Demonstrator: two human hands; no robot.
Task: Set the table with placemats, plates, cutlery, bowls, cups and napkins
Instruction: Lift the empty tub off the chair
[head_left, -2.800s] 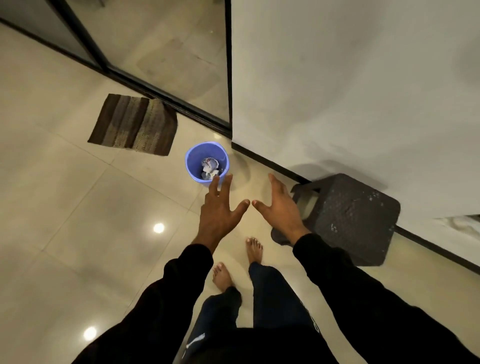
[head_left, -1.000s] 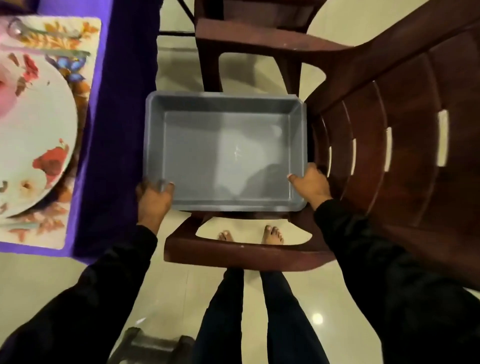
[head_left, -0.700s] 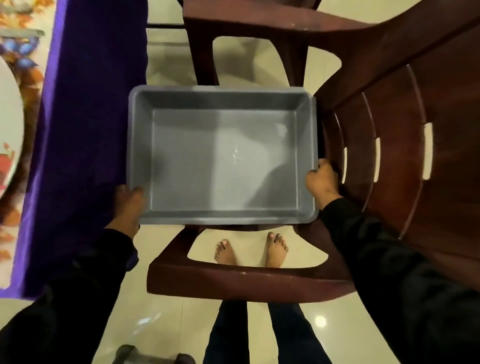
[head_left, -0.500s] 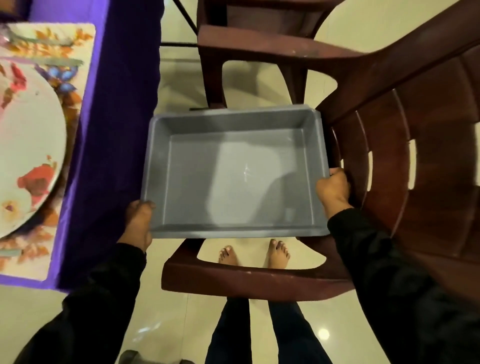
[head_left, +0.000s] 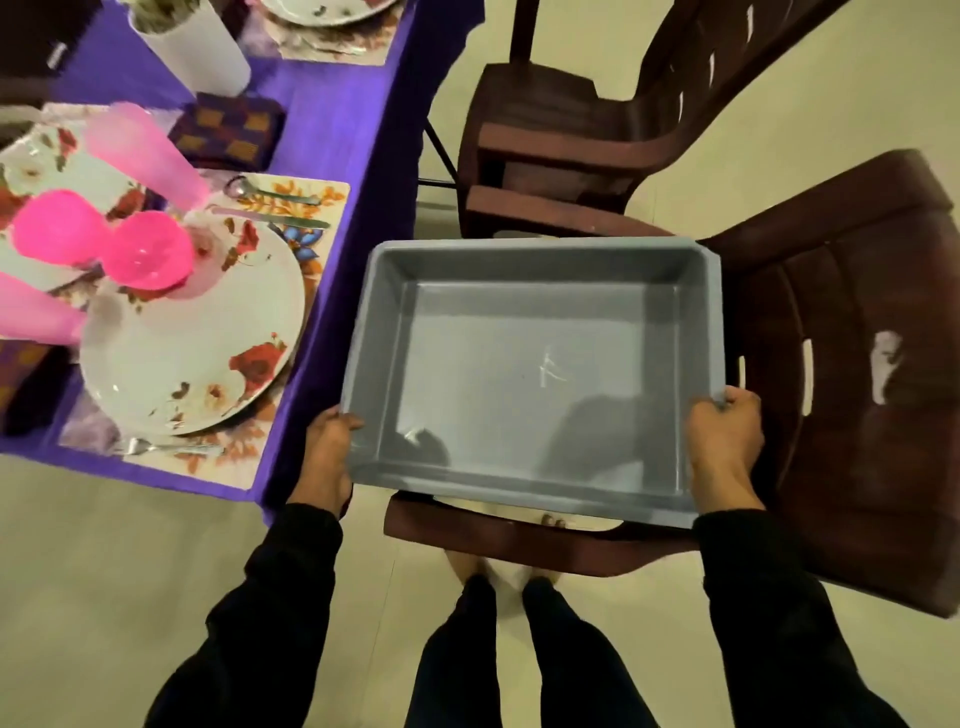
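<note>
An empty grey plastic tub (head_left: 530, 364) is held over a brown chair. My left hand (head_left: 324, 457) grips its near left corner and my right hand (head_left: 724, 447) grips its near right rim. To the left, the purple-covered table (head_left: 337, 119) carries a floral placemat (head_left: 306, 208) with a white floral plate (head_left: 192, 353). A pink bowl (head_left: 148, 249) stands on that plate. A spoon (head_left: 270, 195) and a knife (head_left: 291, 222) lie beyond the plate, and a fork (head_left: 166, 447) lies at its near side. Pink cups (head_left: 140, 150) and a folded patterned napkin (head_left: 228, 130) stand further back.
Two brown plastic chairs stand right of the table: one (head_left: 857, 364) under the tub, another (head_left: 571, 130) behind it. A white cylinder (head_left: 192, 41) stands on the table's far part, near a second place setting (head_left: 332, 21). Beige floor tiles (head_left: 104, 571) lie at the lower left.
Earlier both hands were open and empty near a blue bin on the floor. Since then they have taken hold of the grey tub over the chair, and the view has swung left to show more of the table.
</note>
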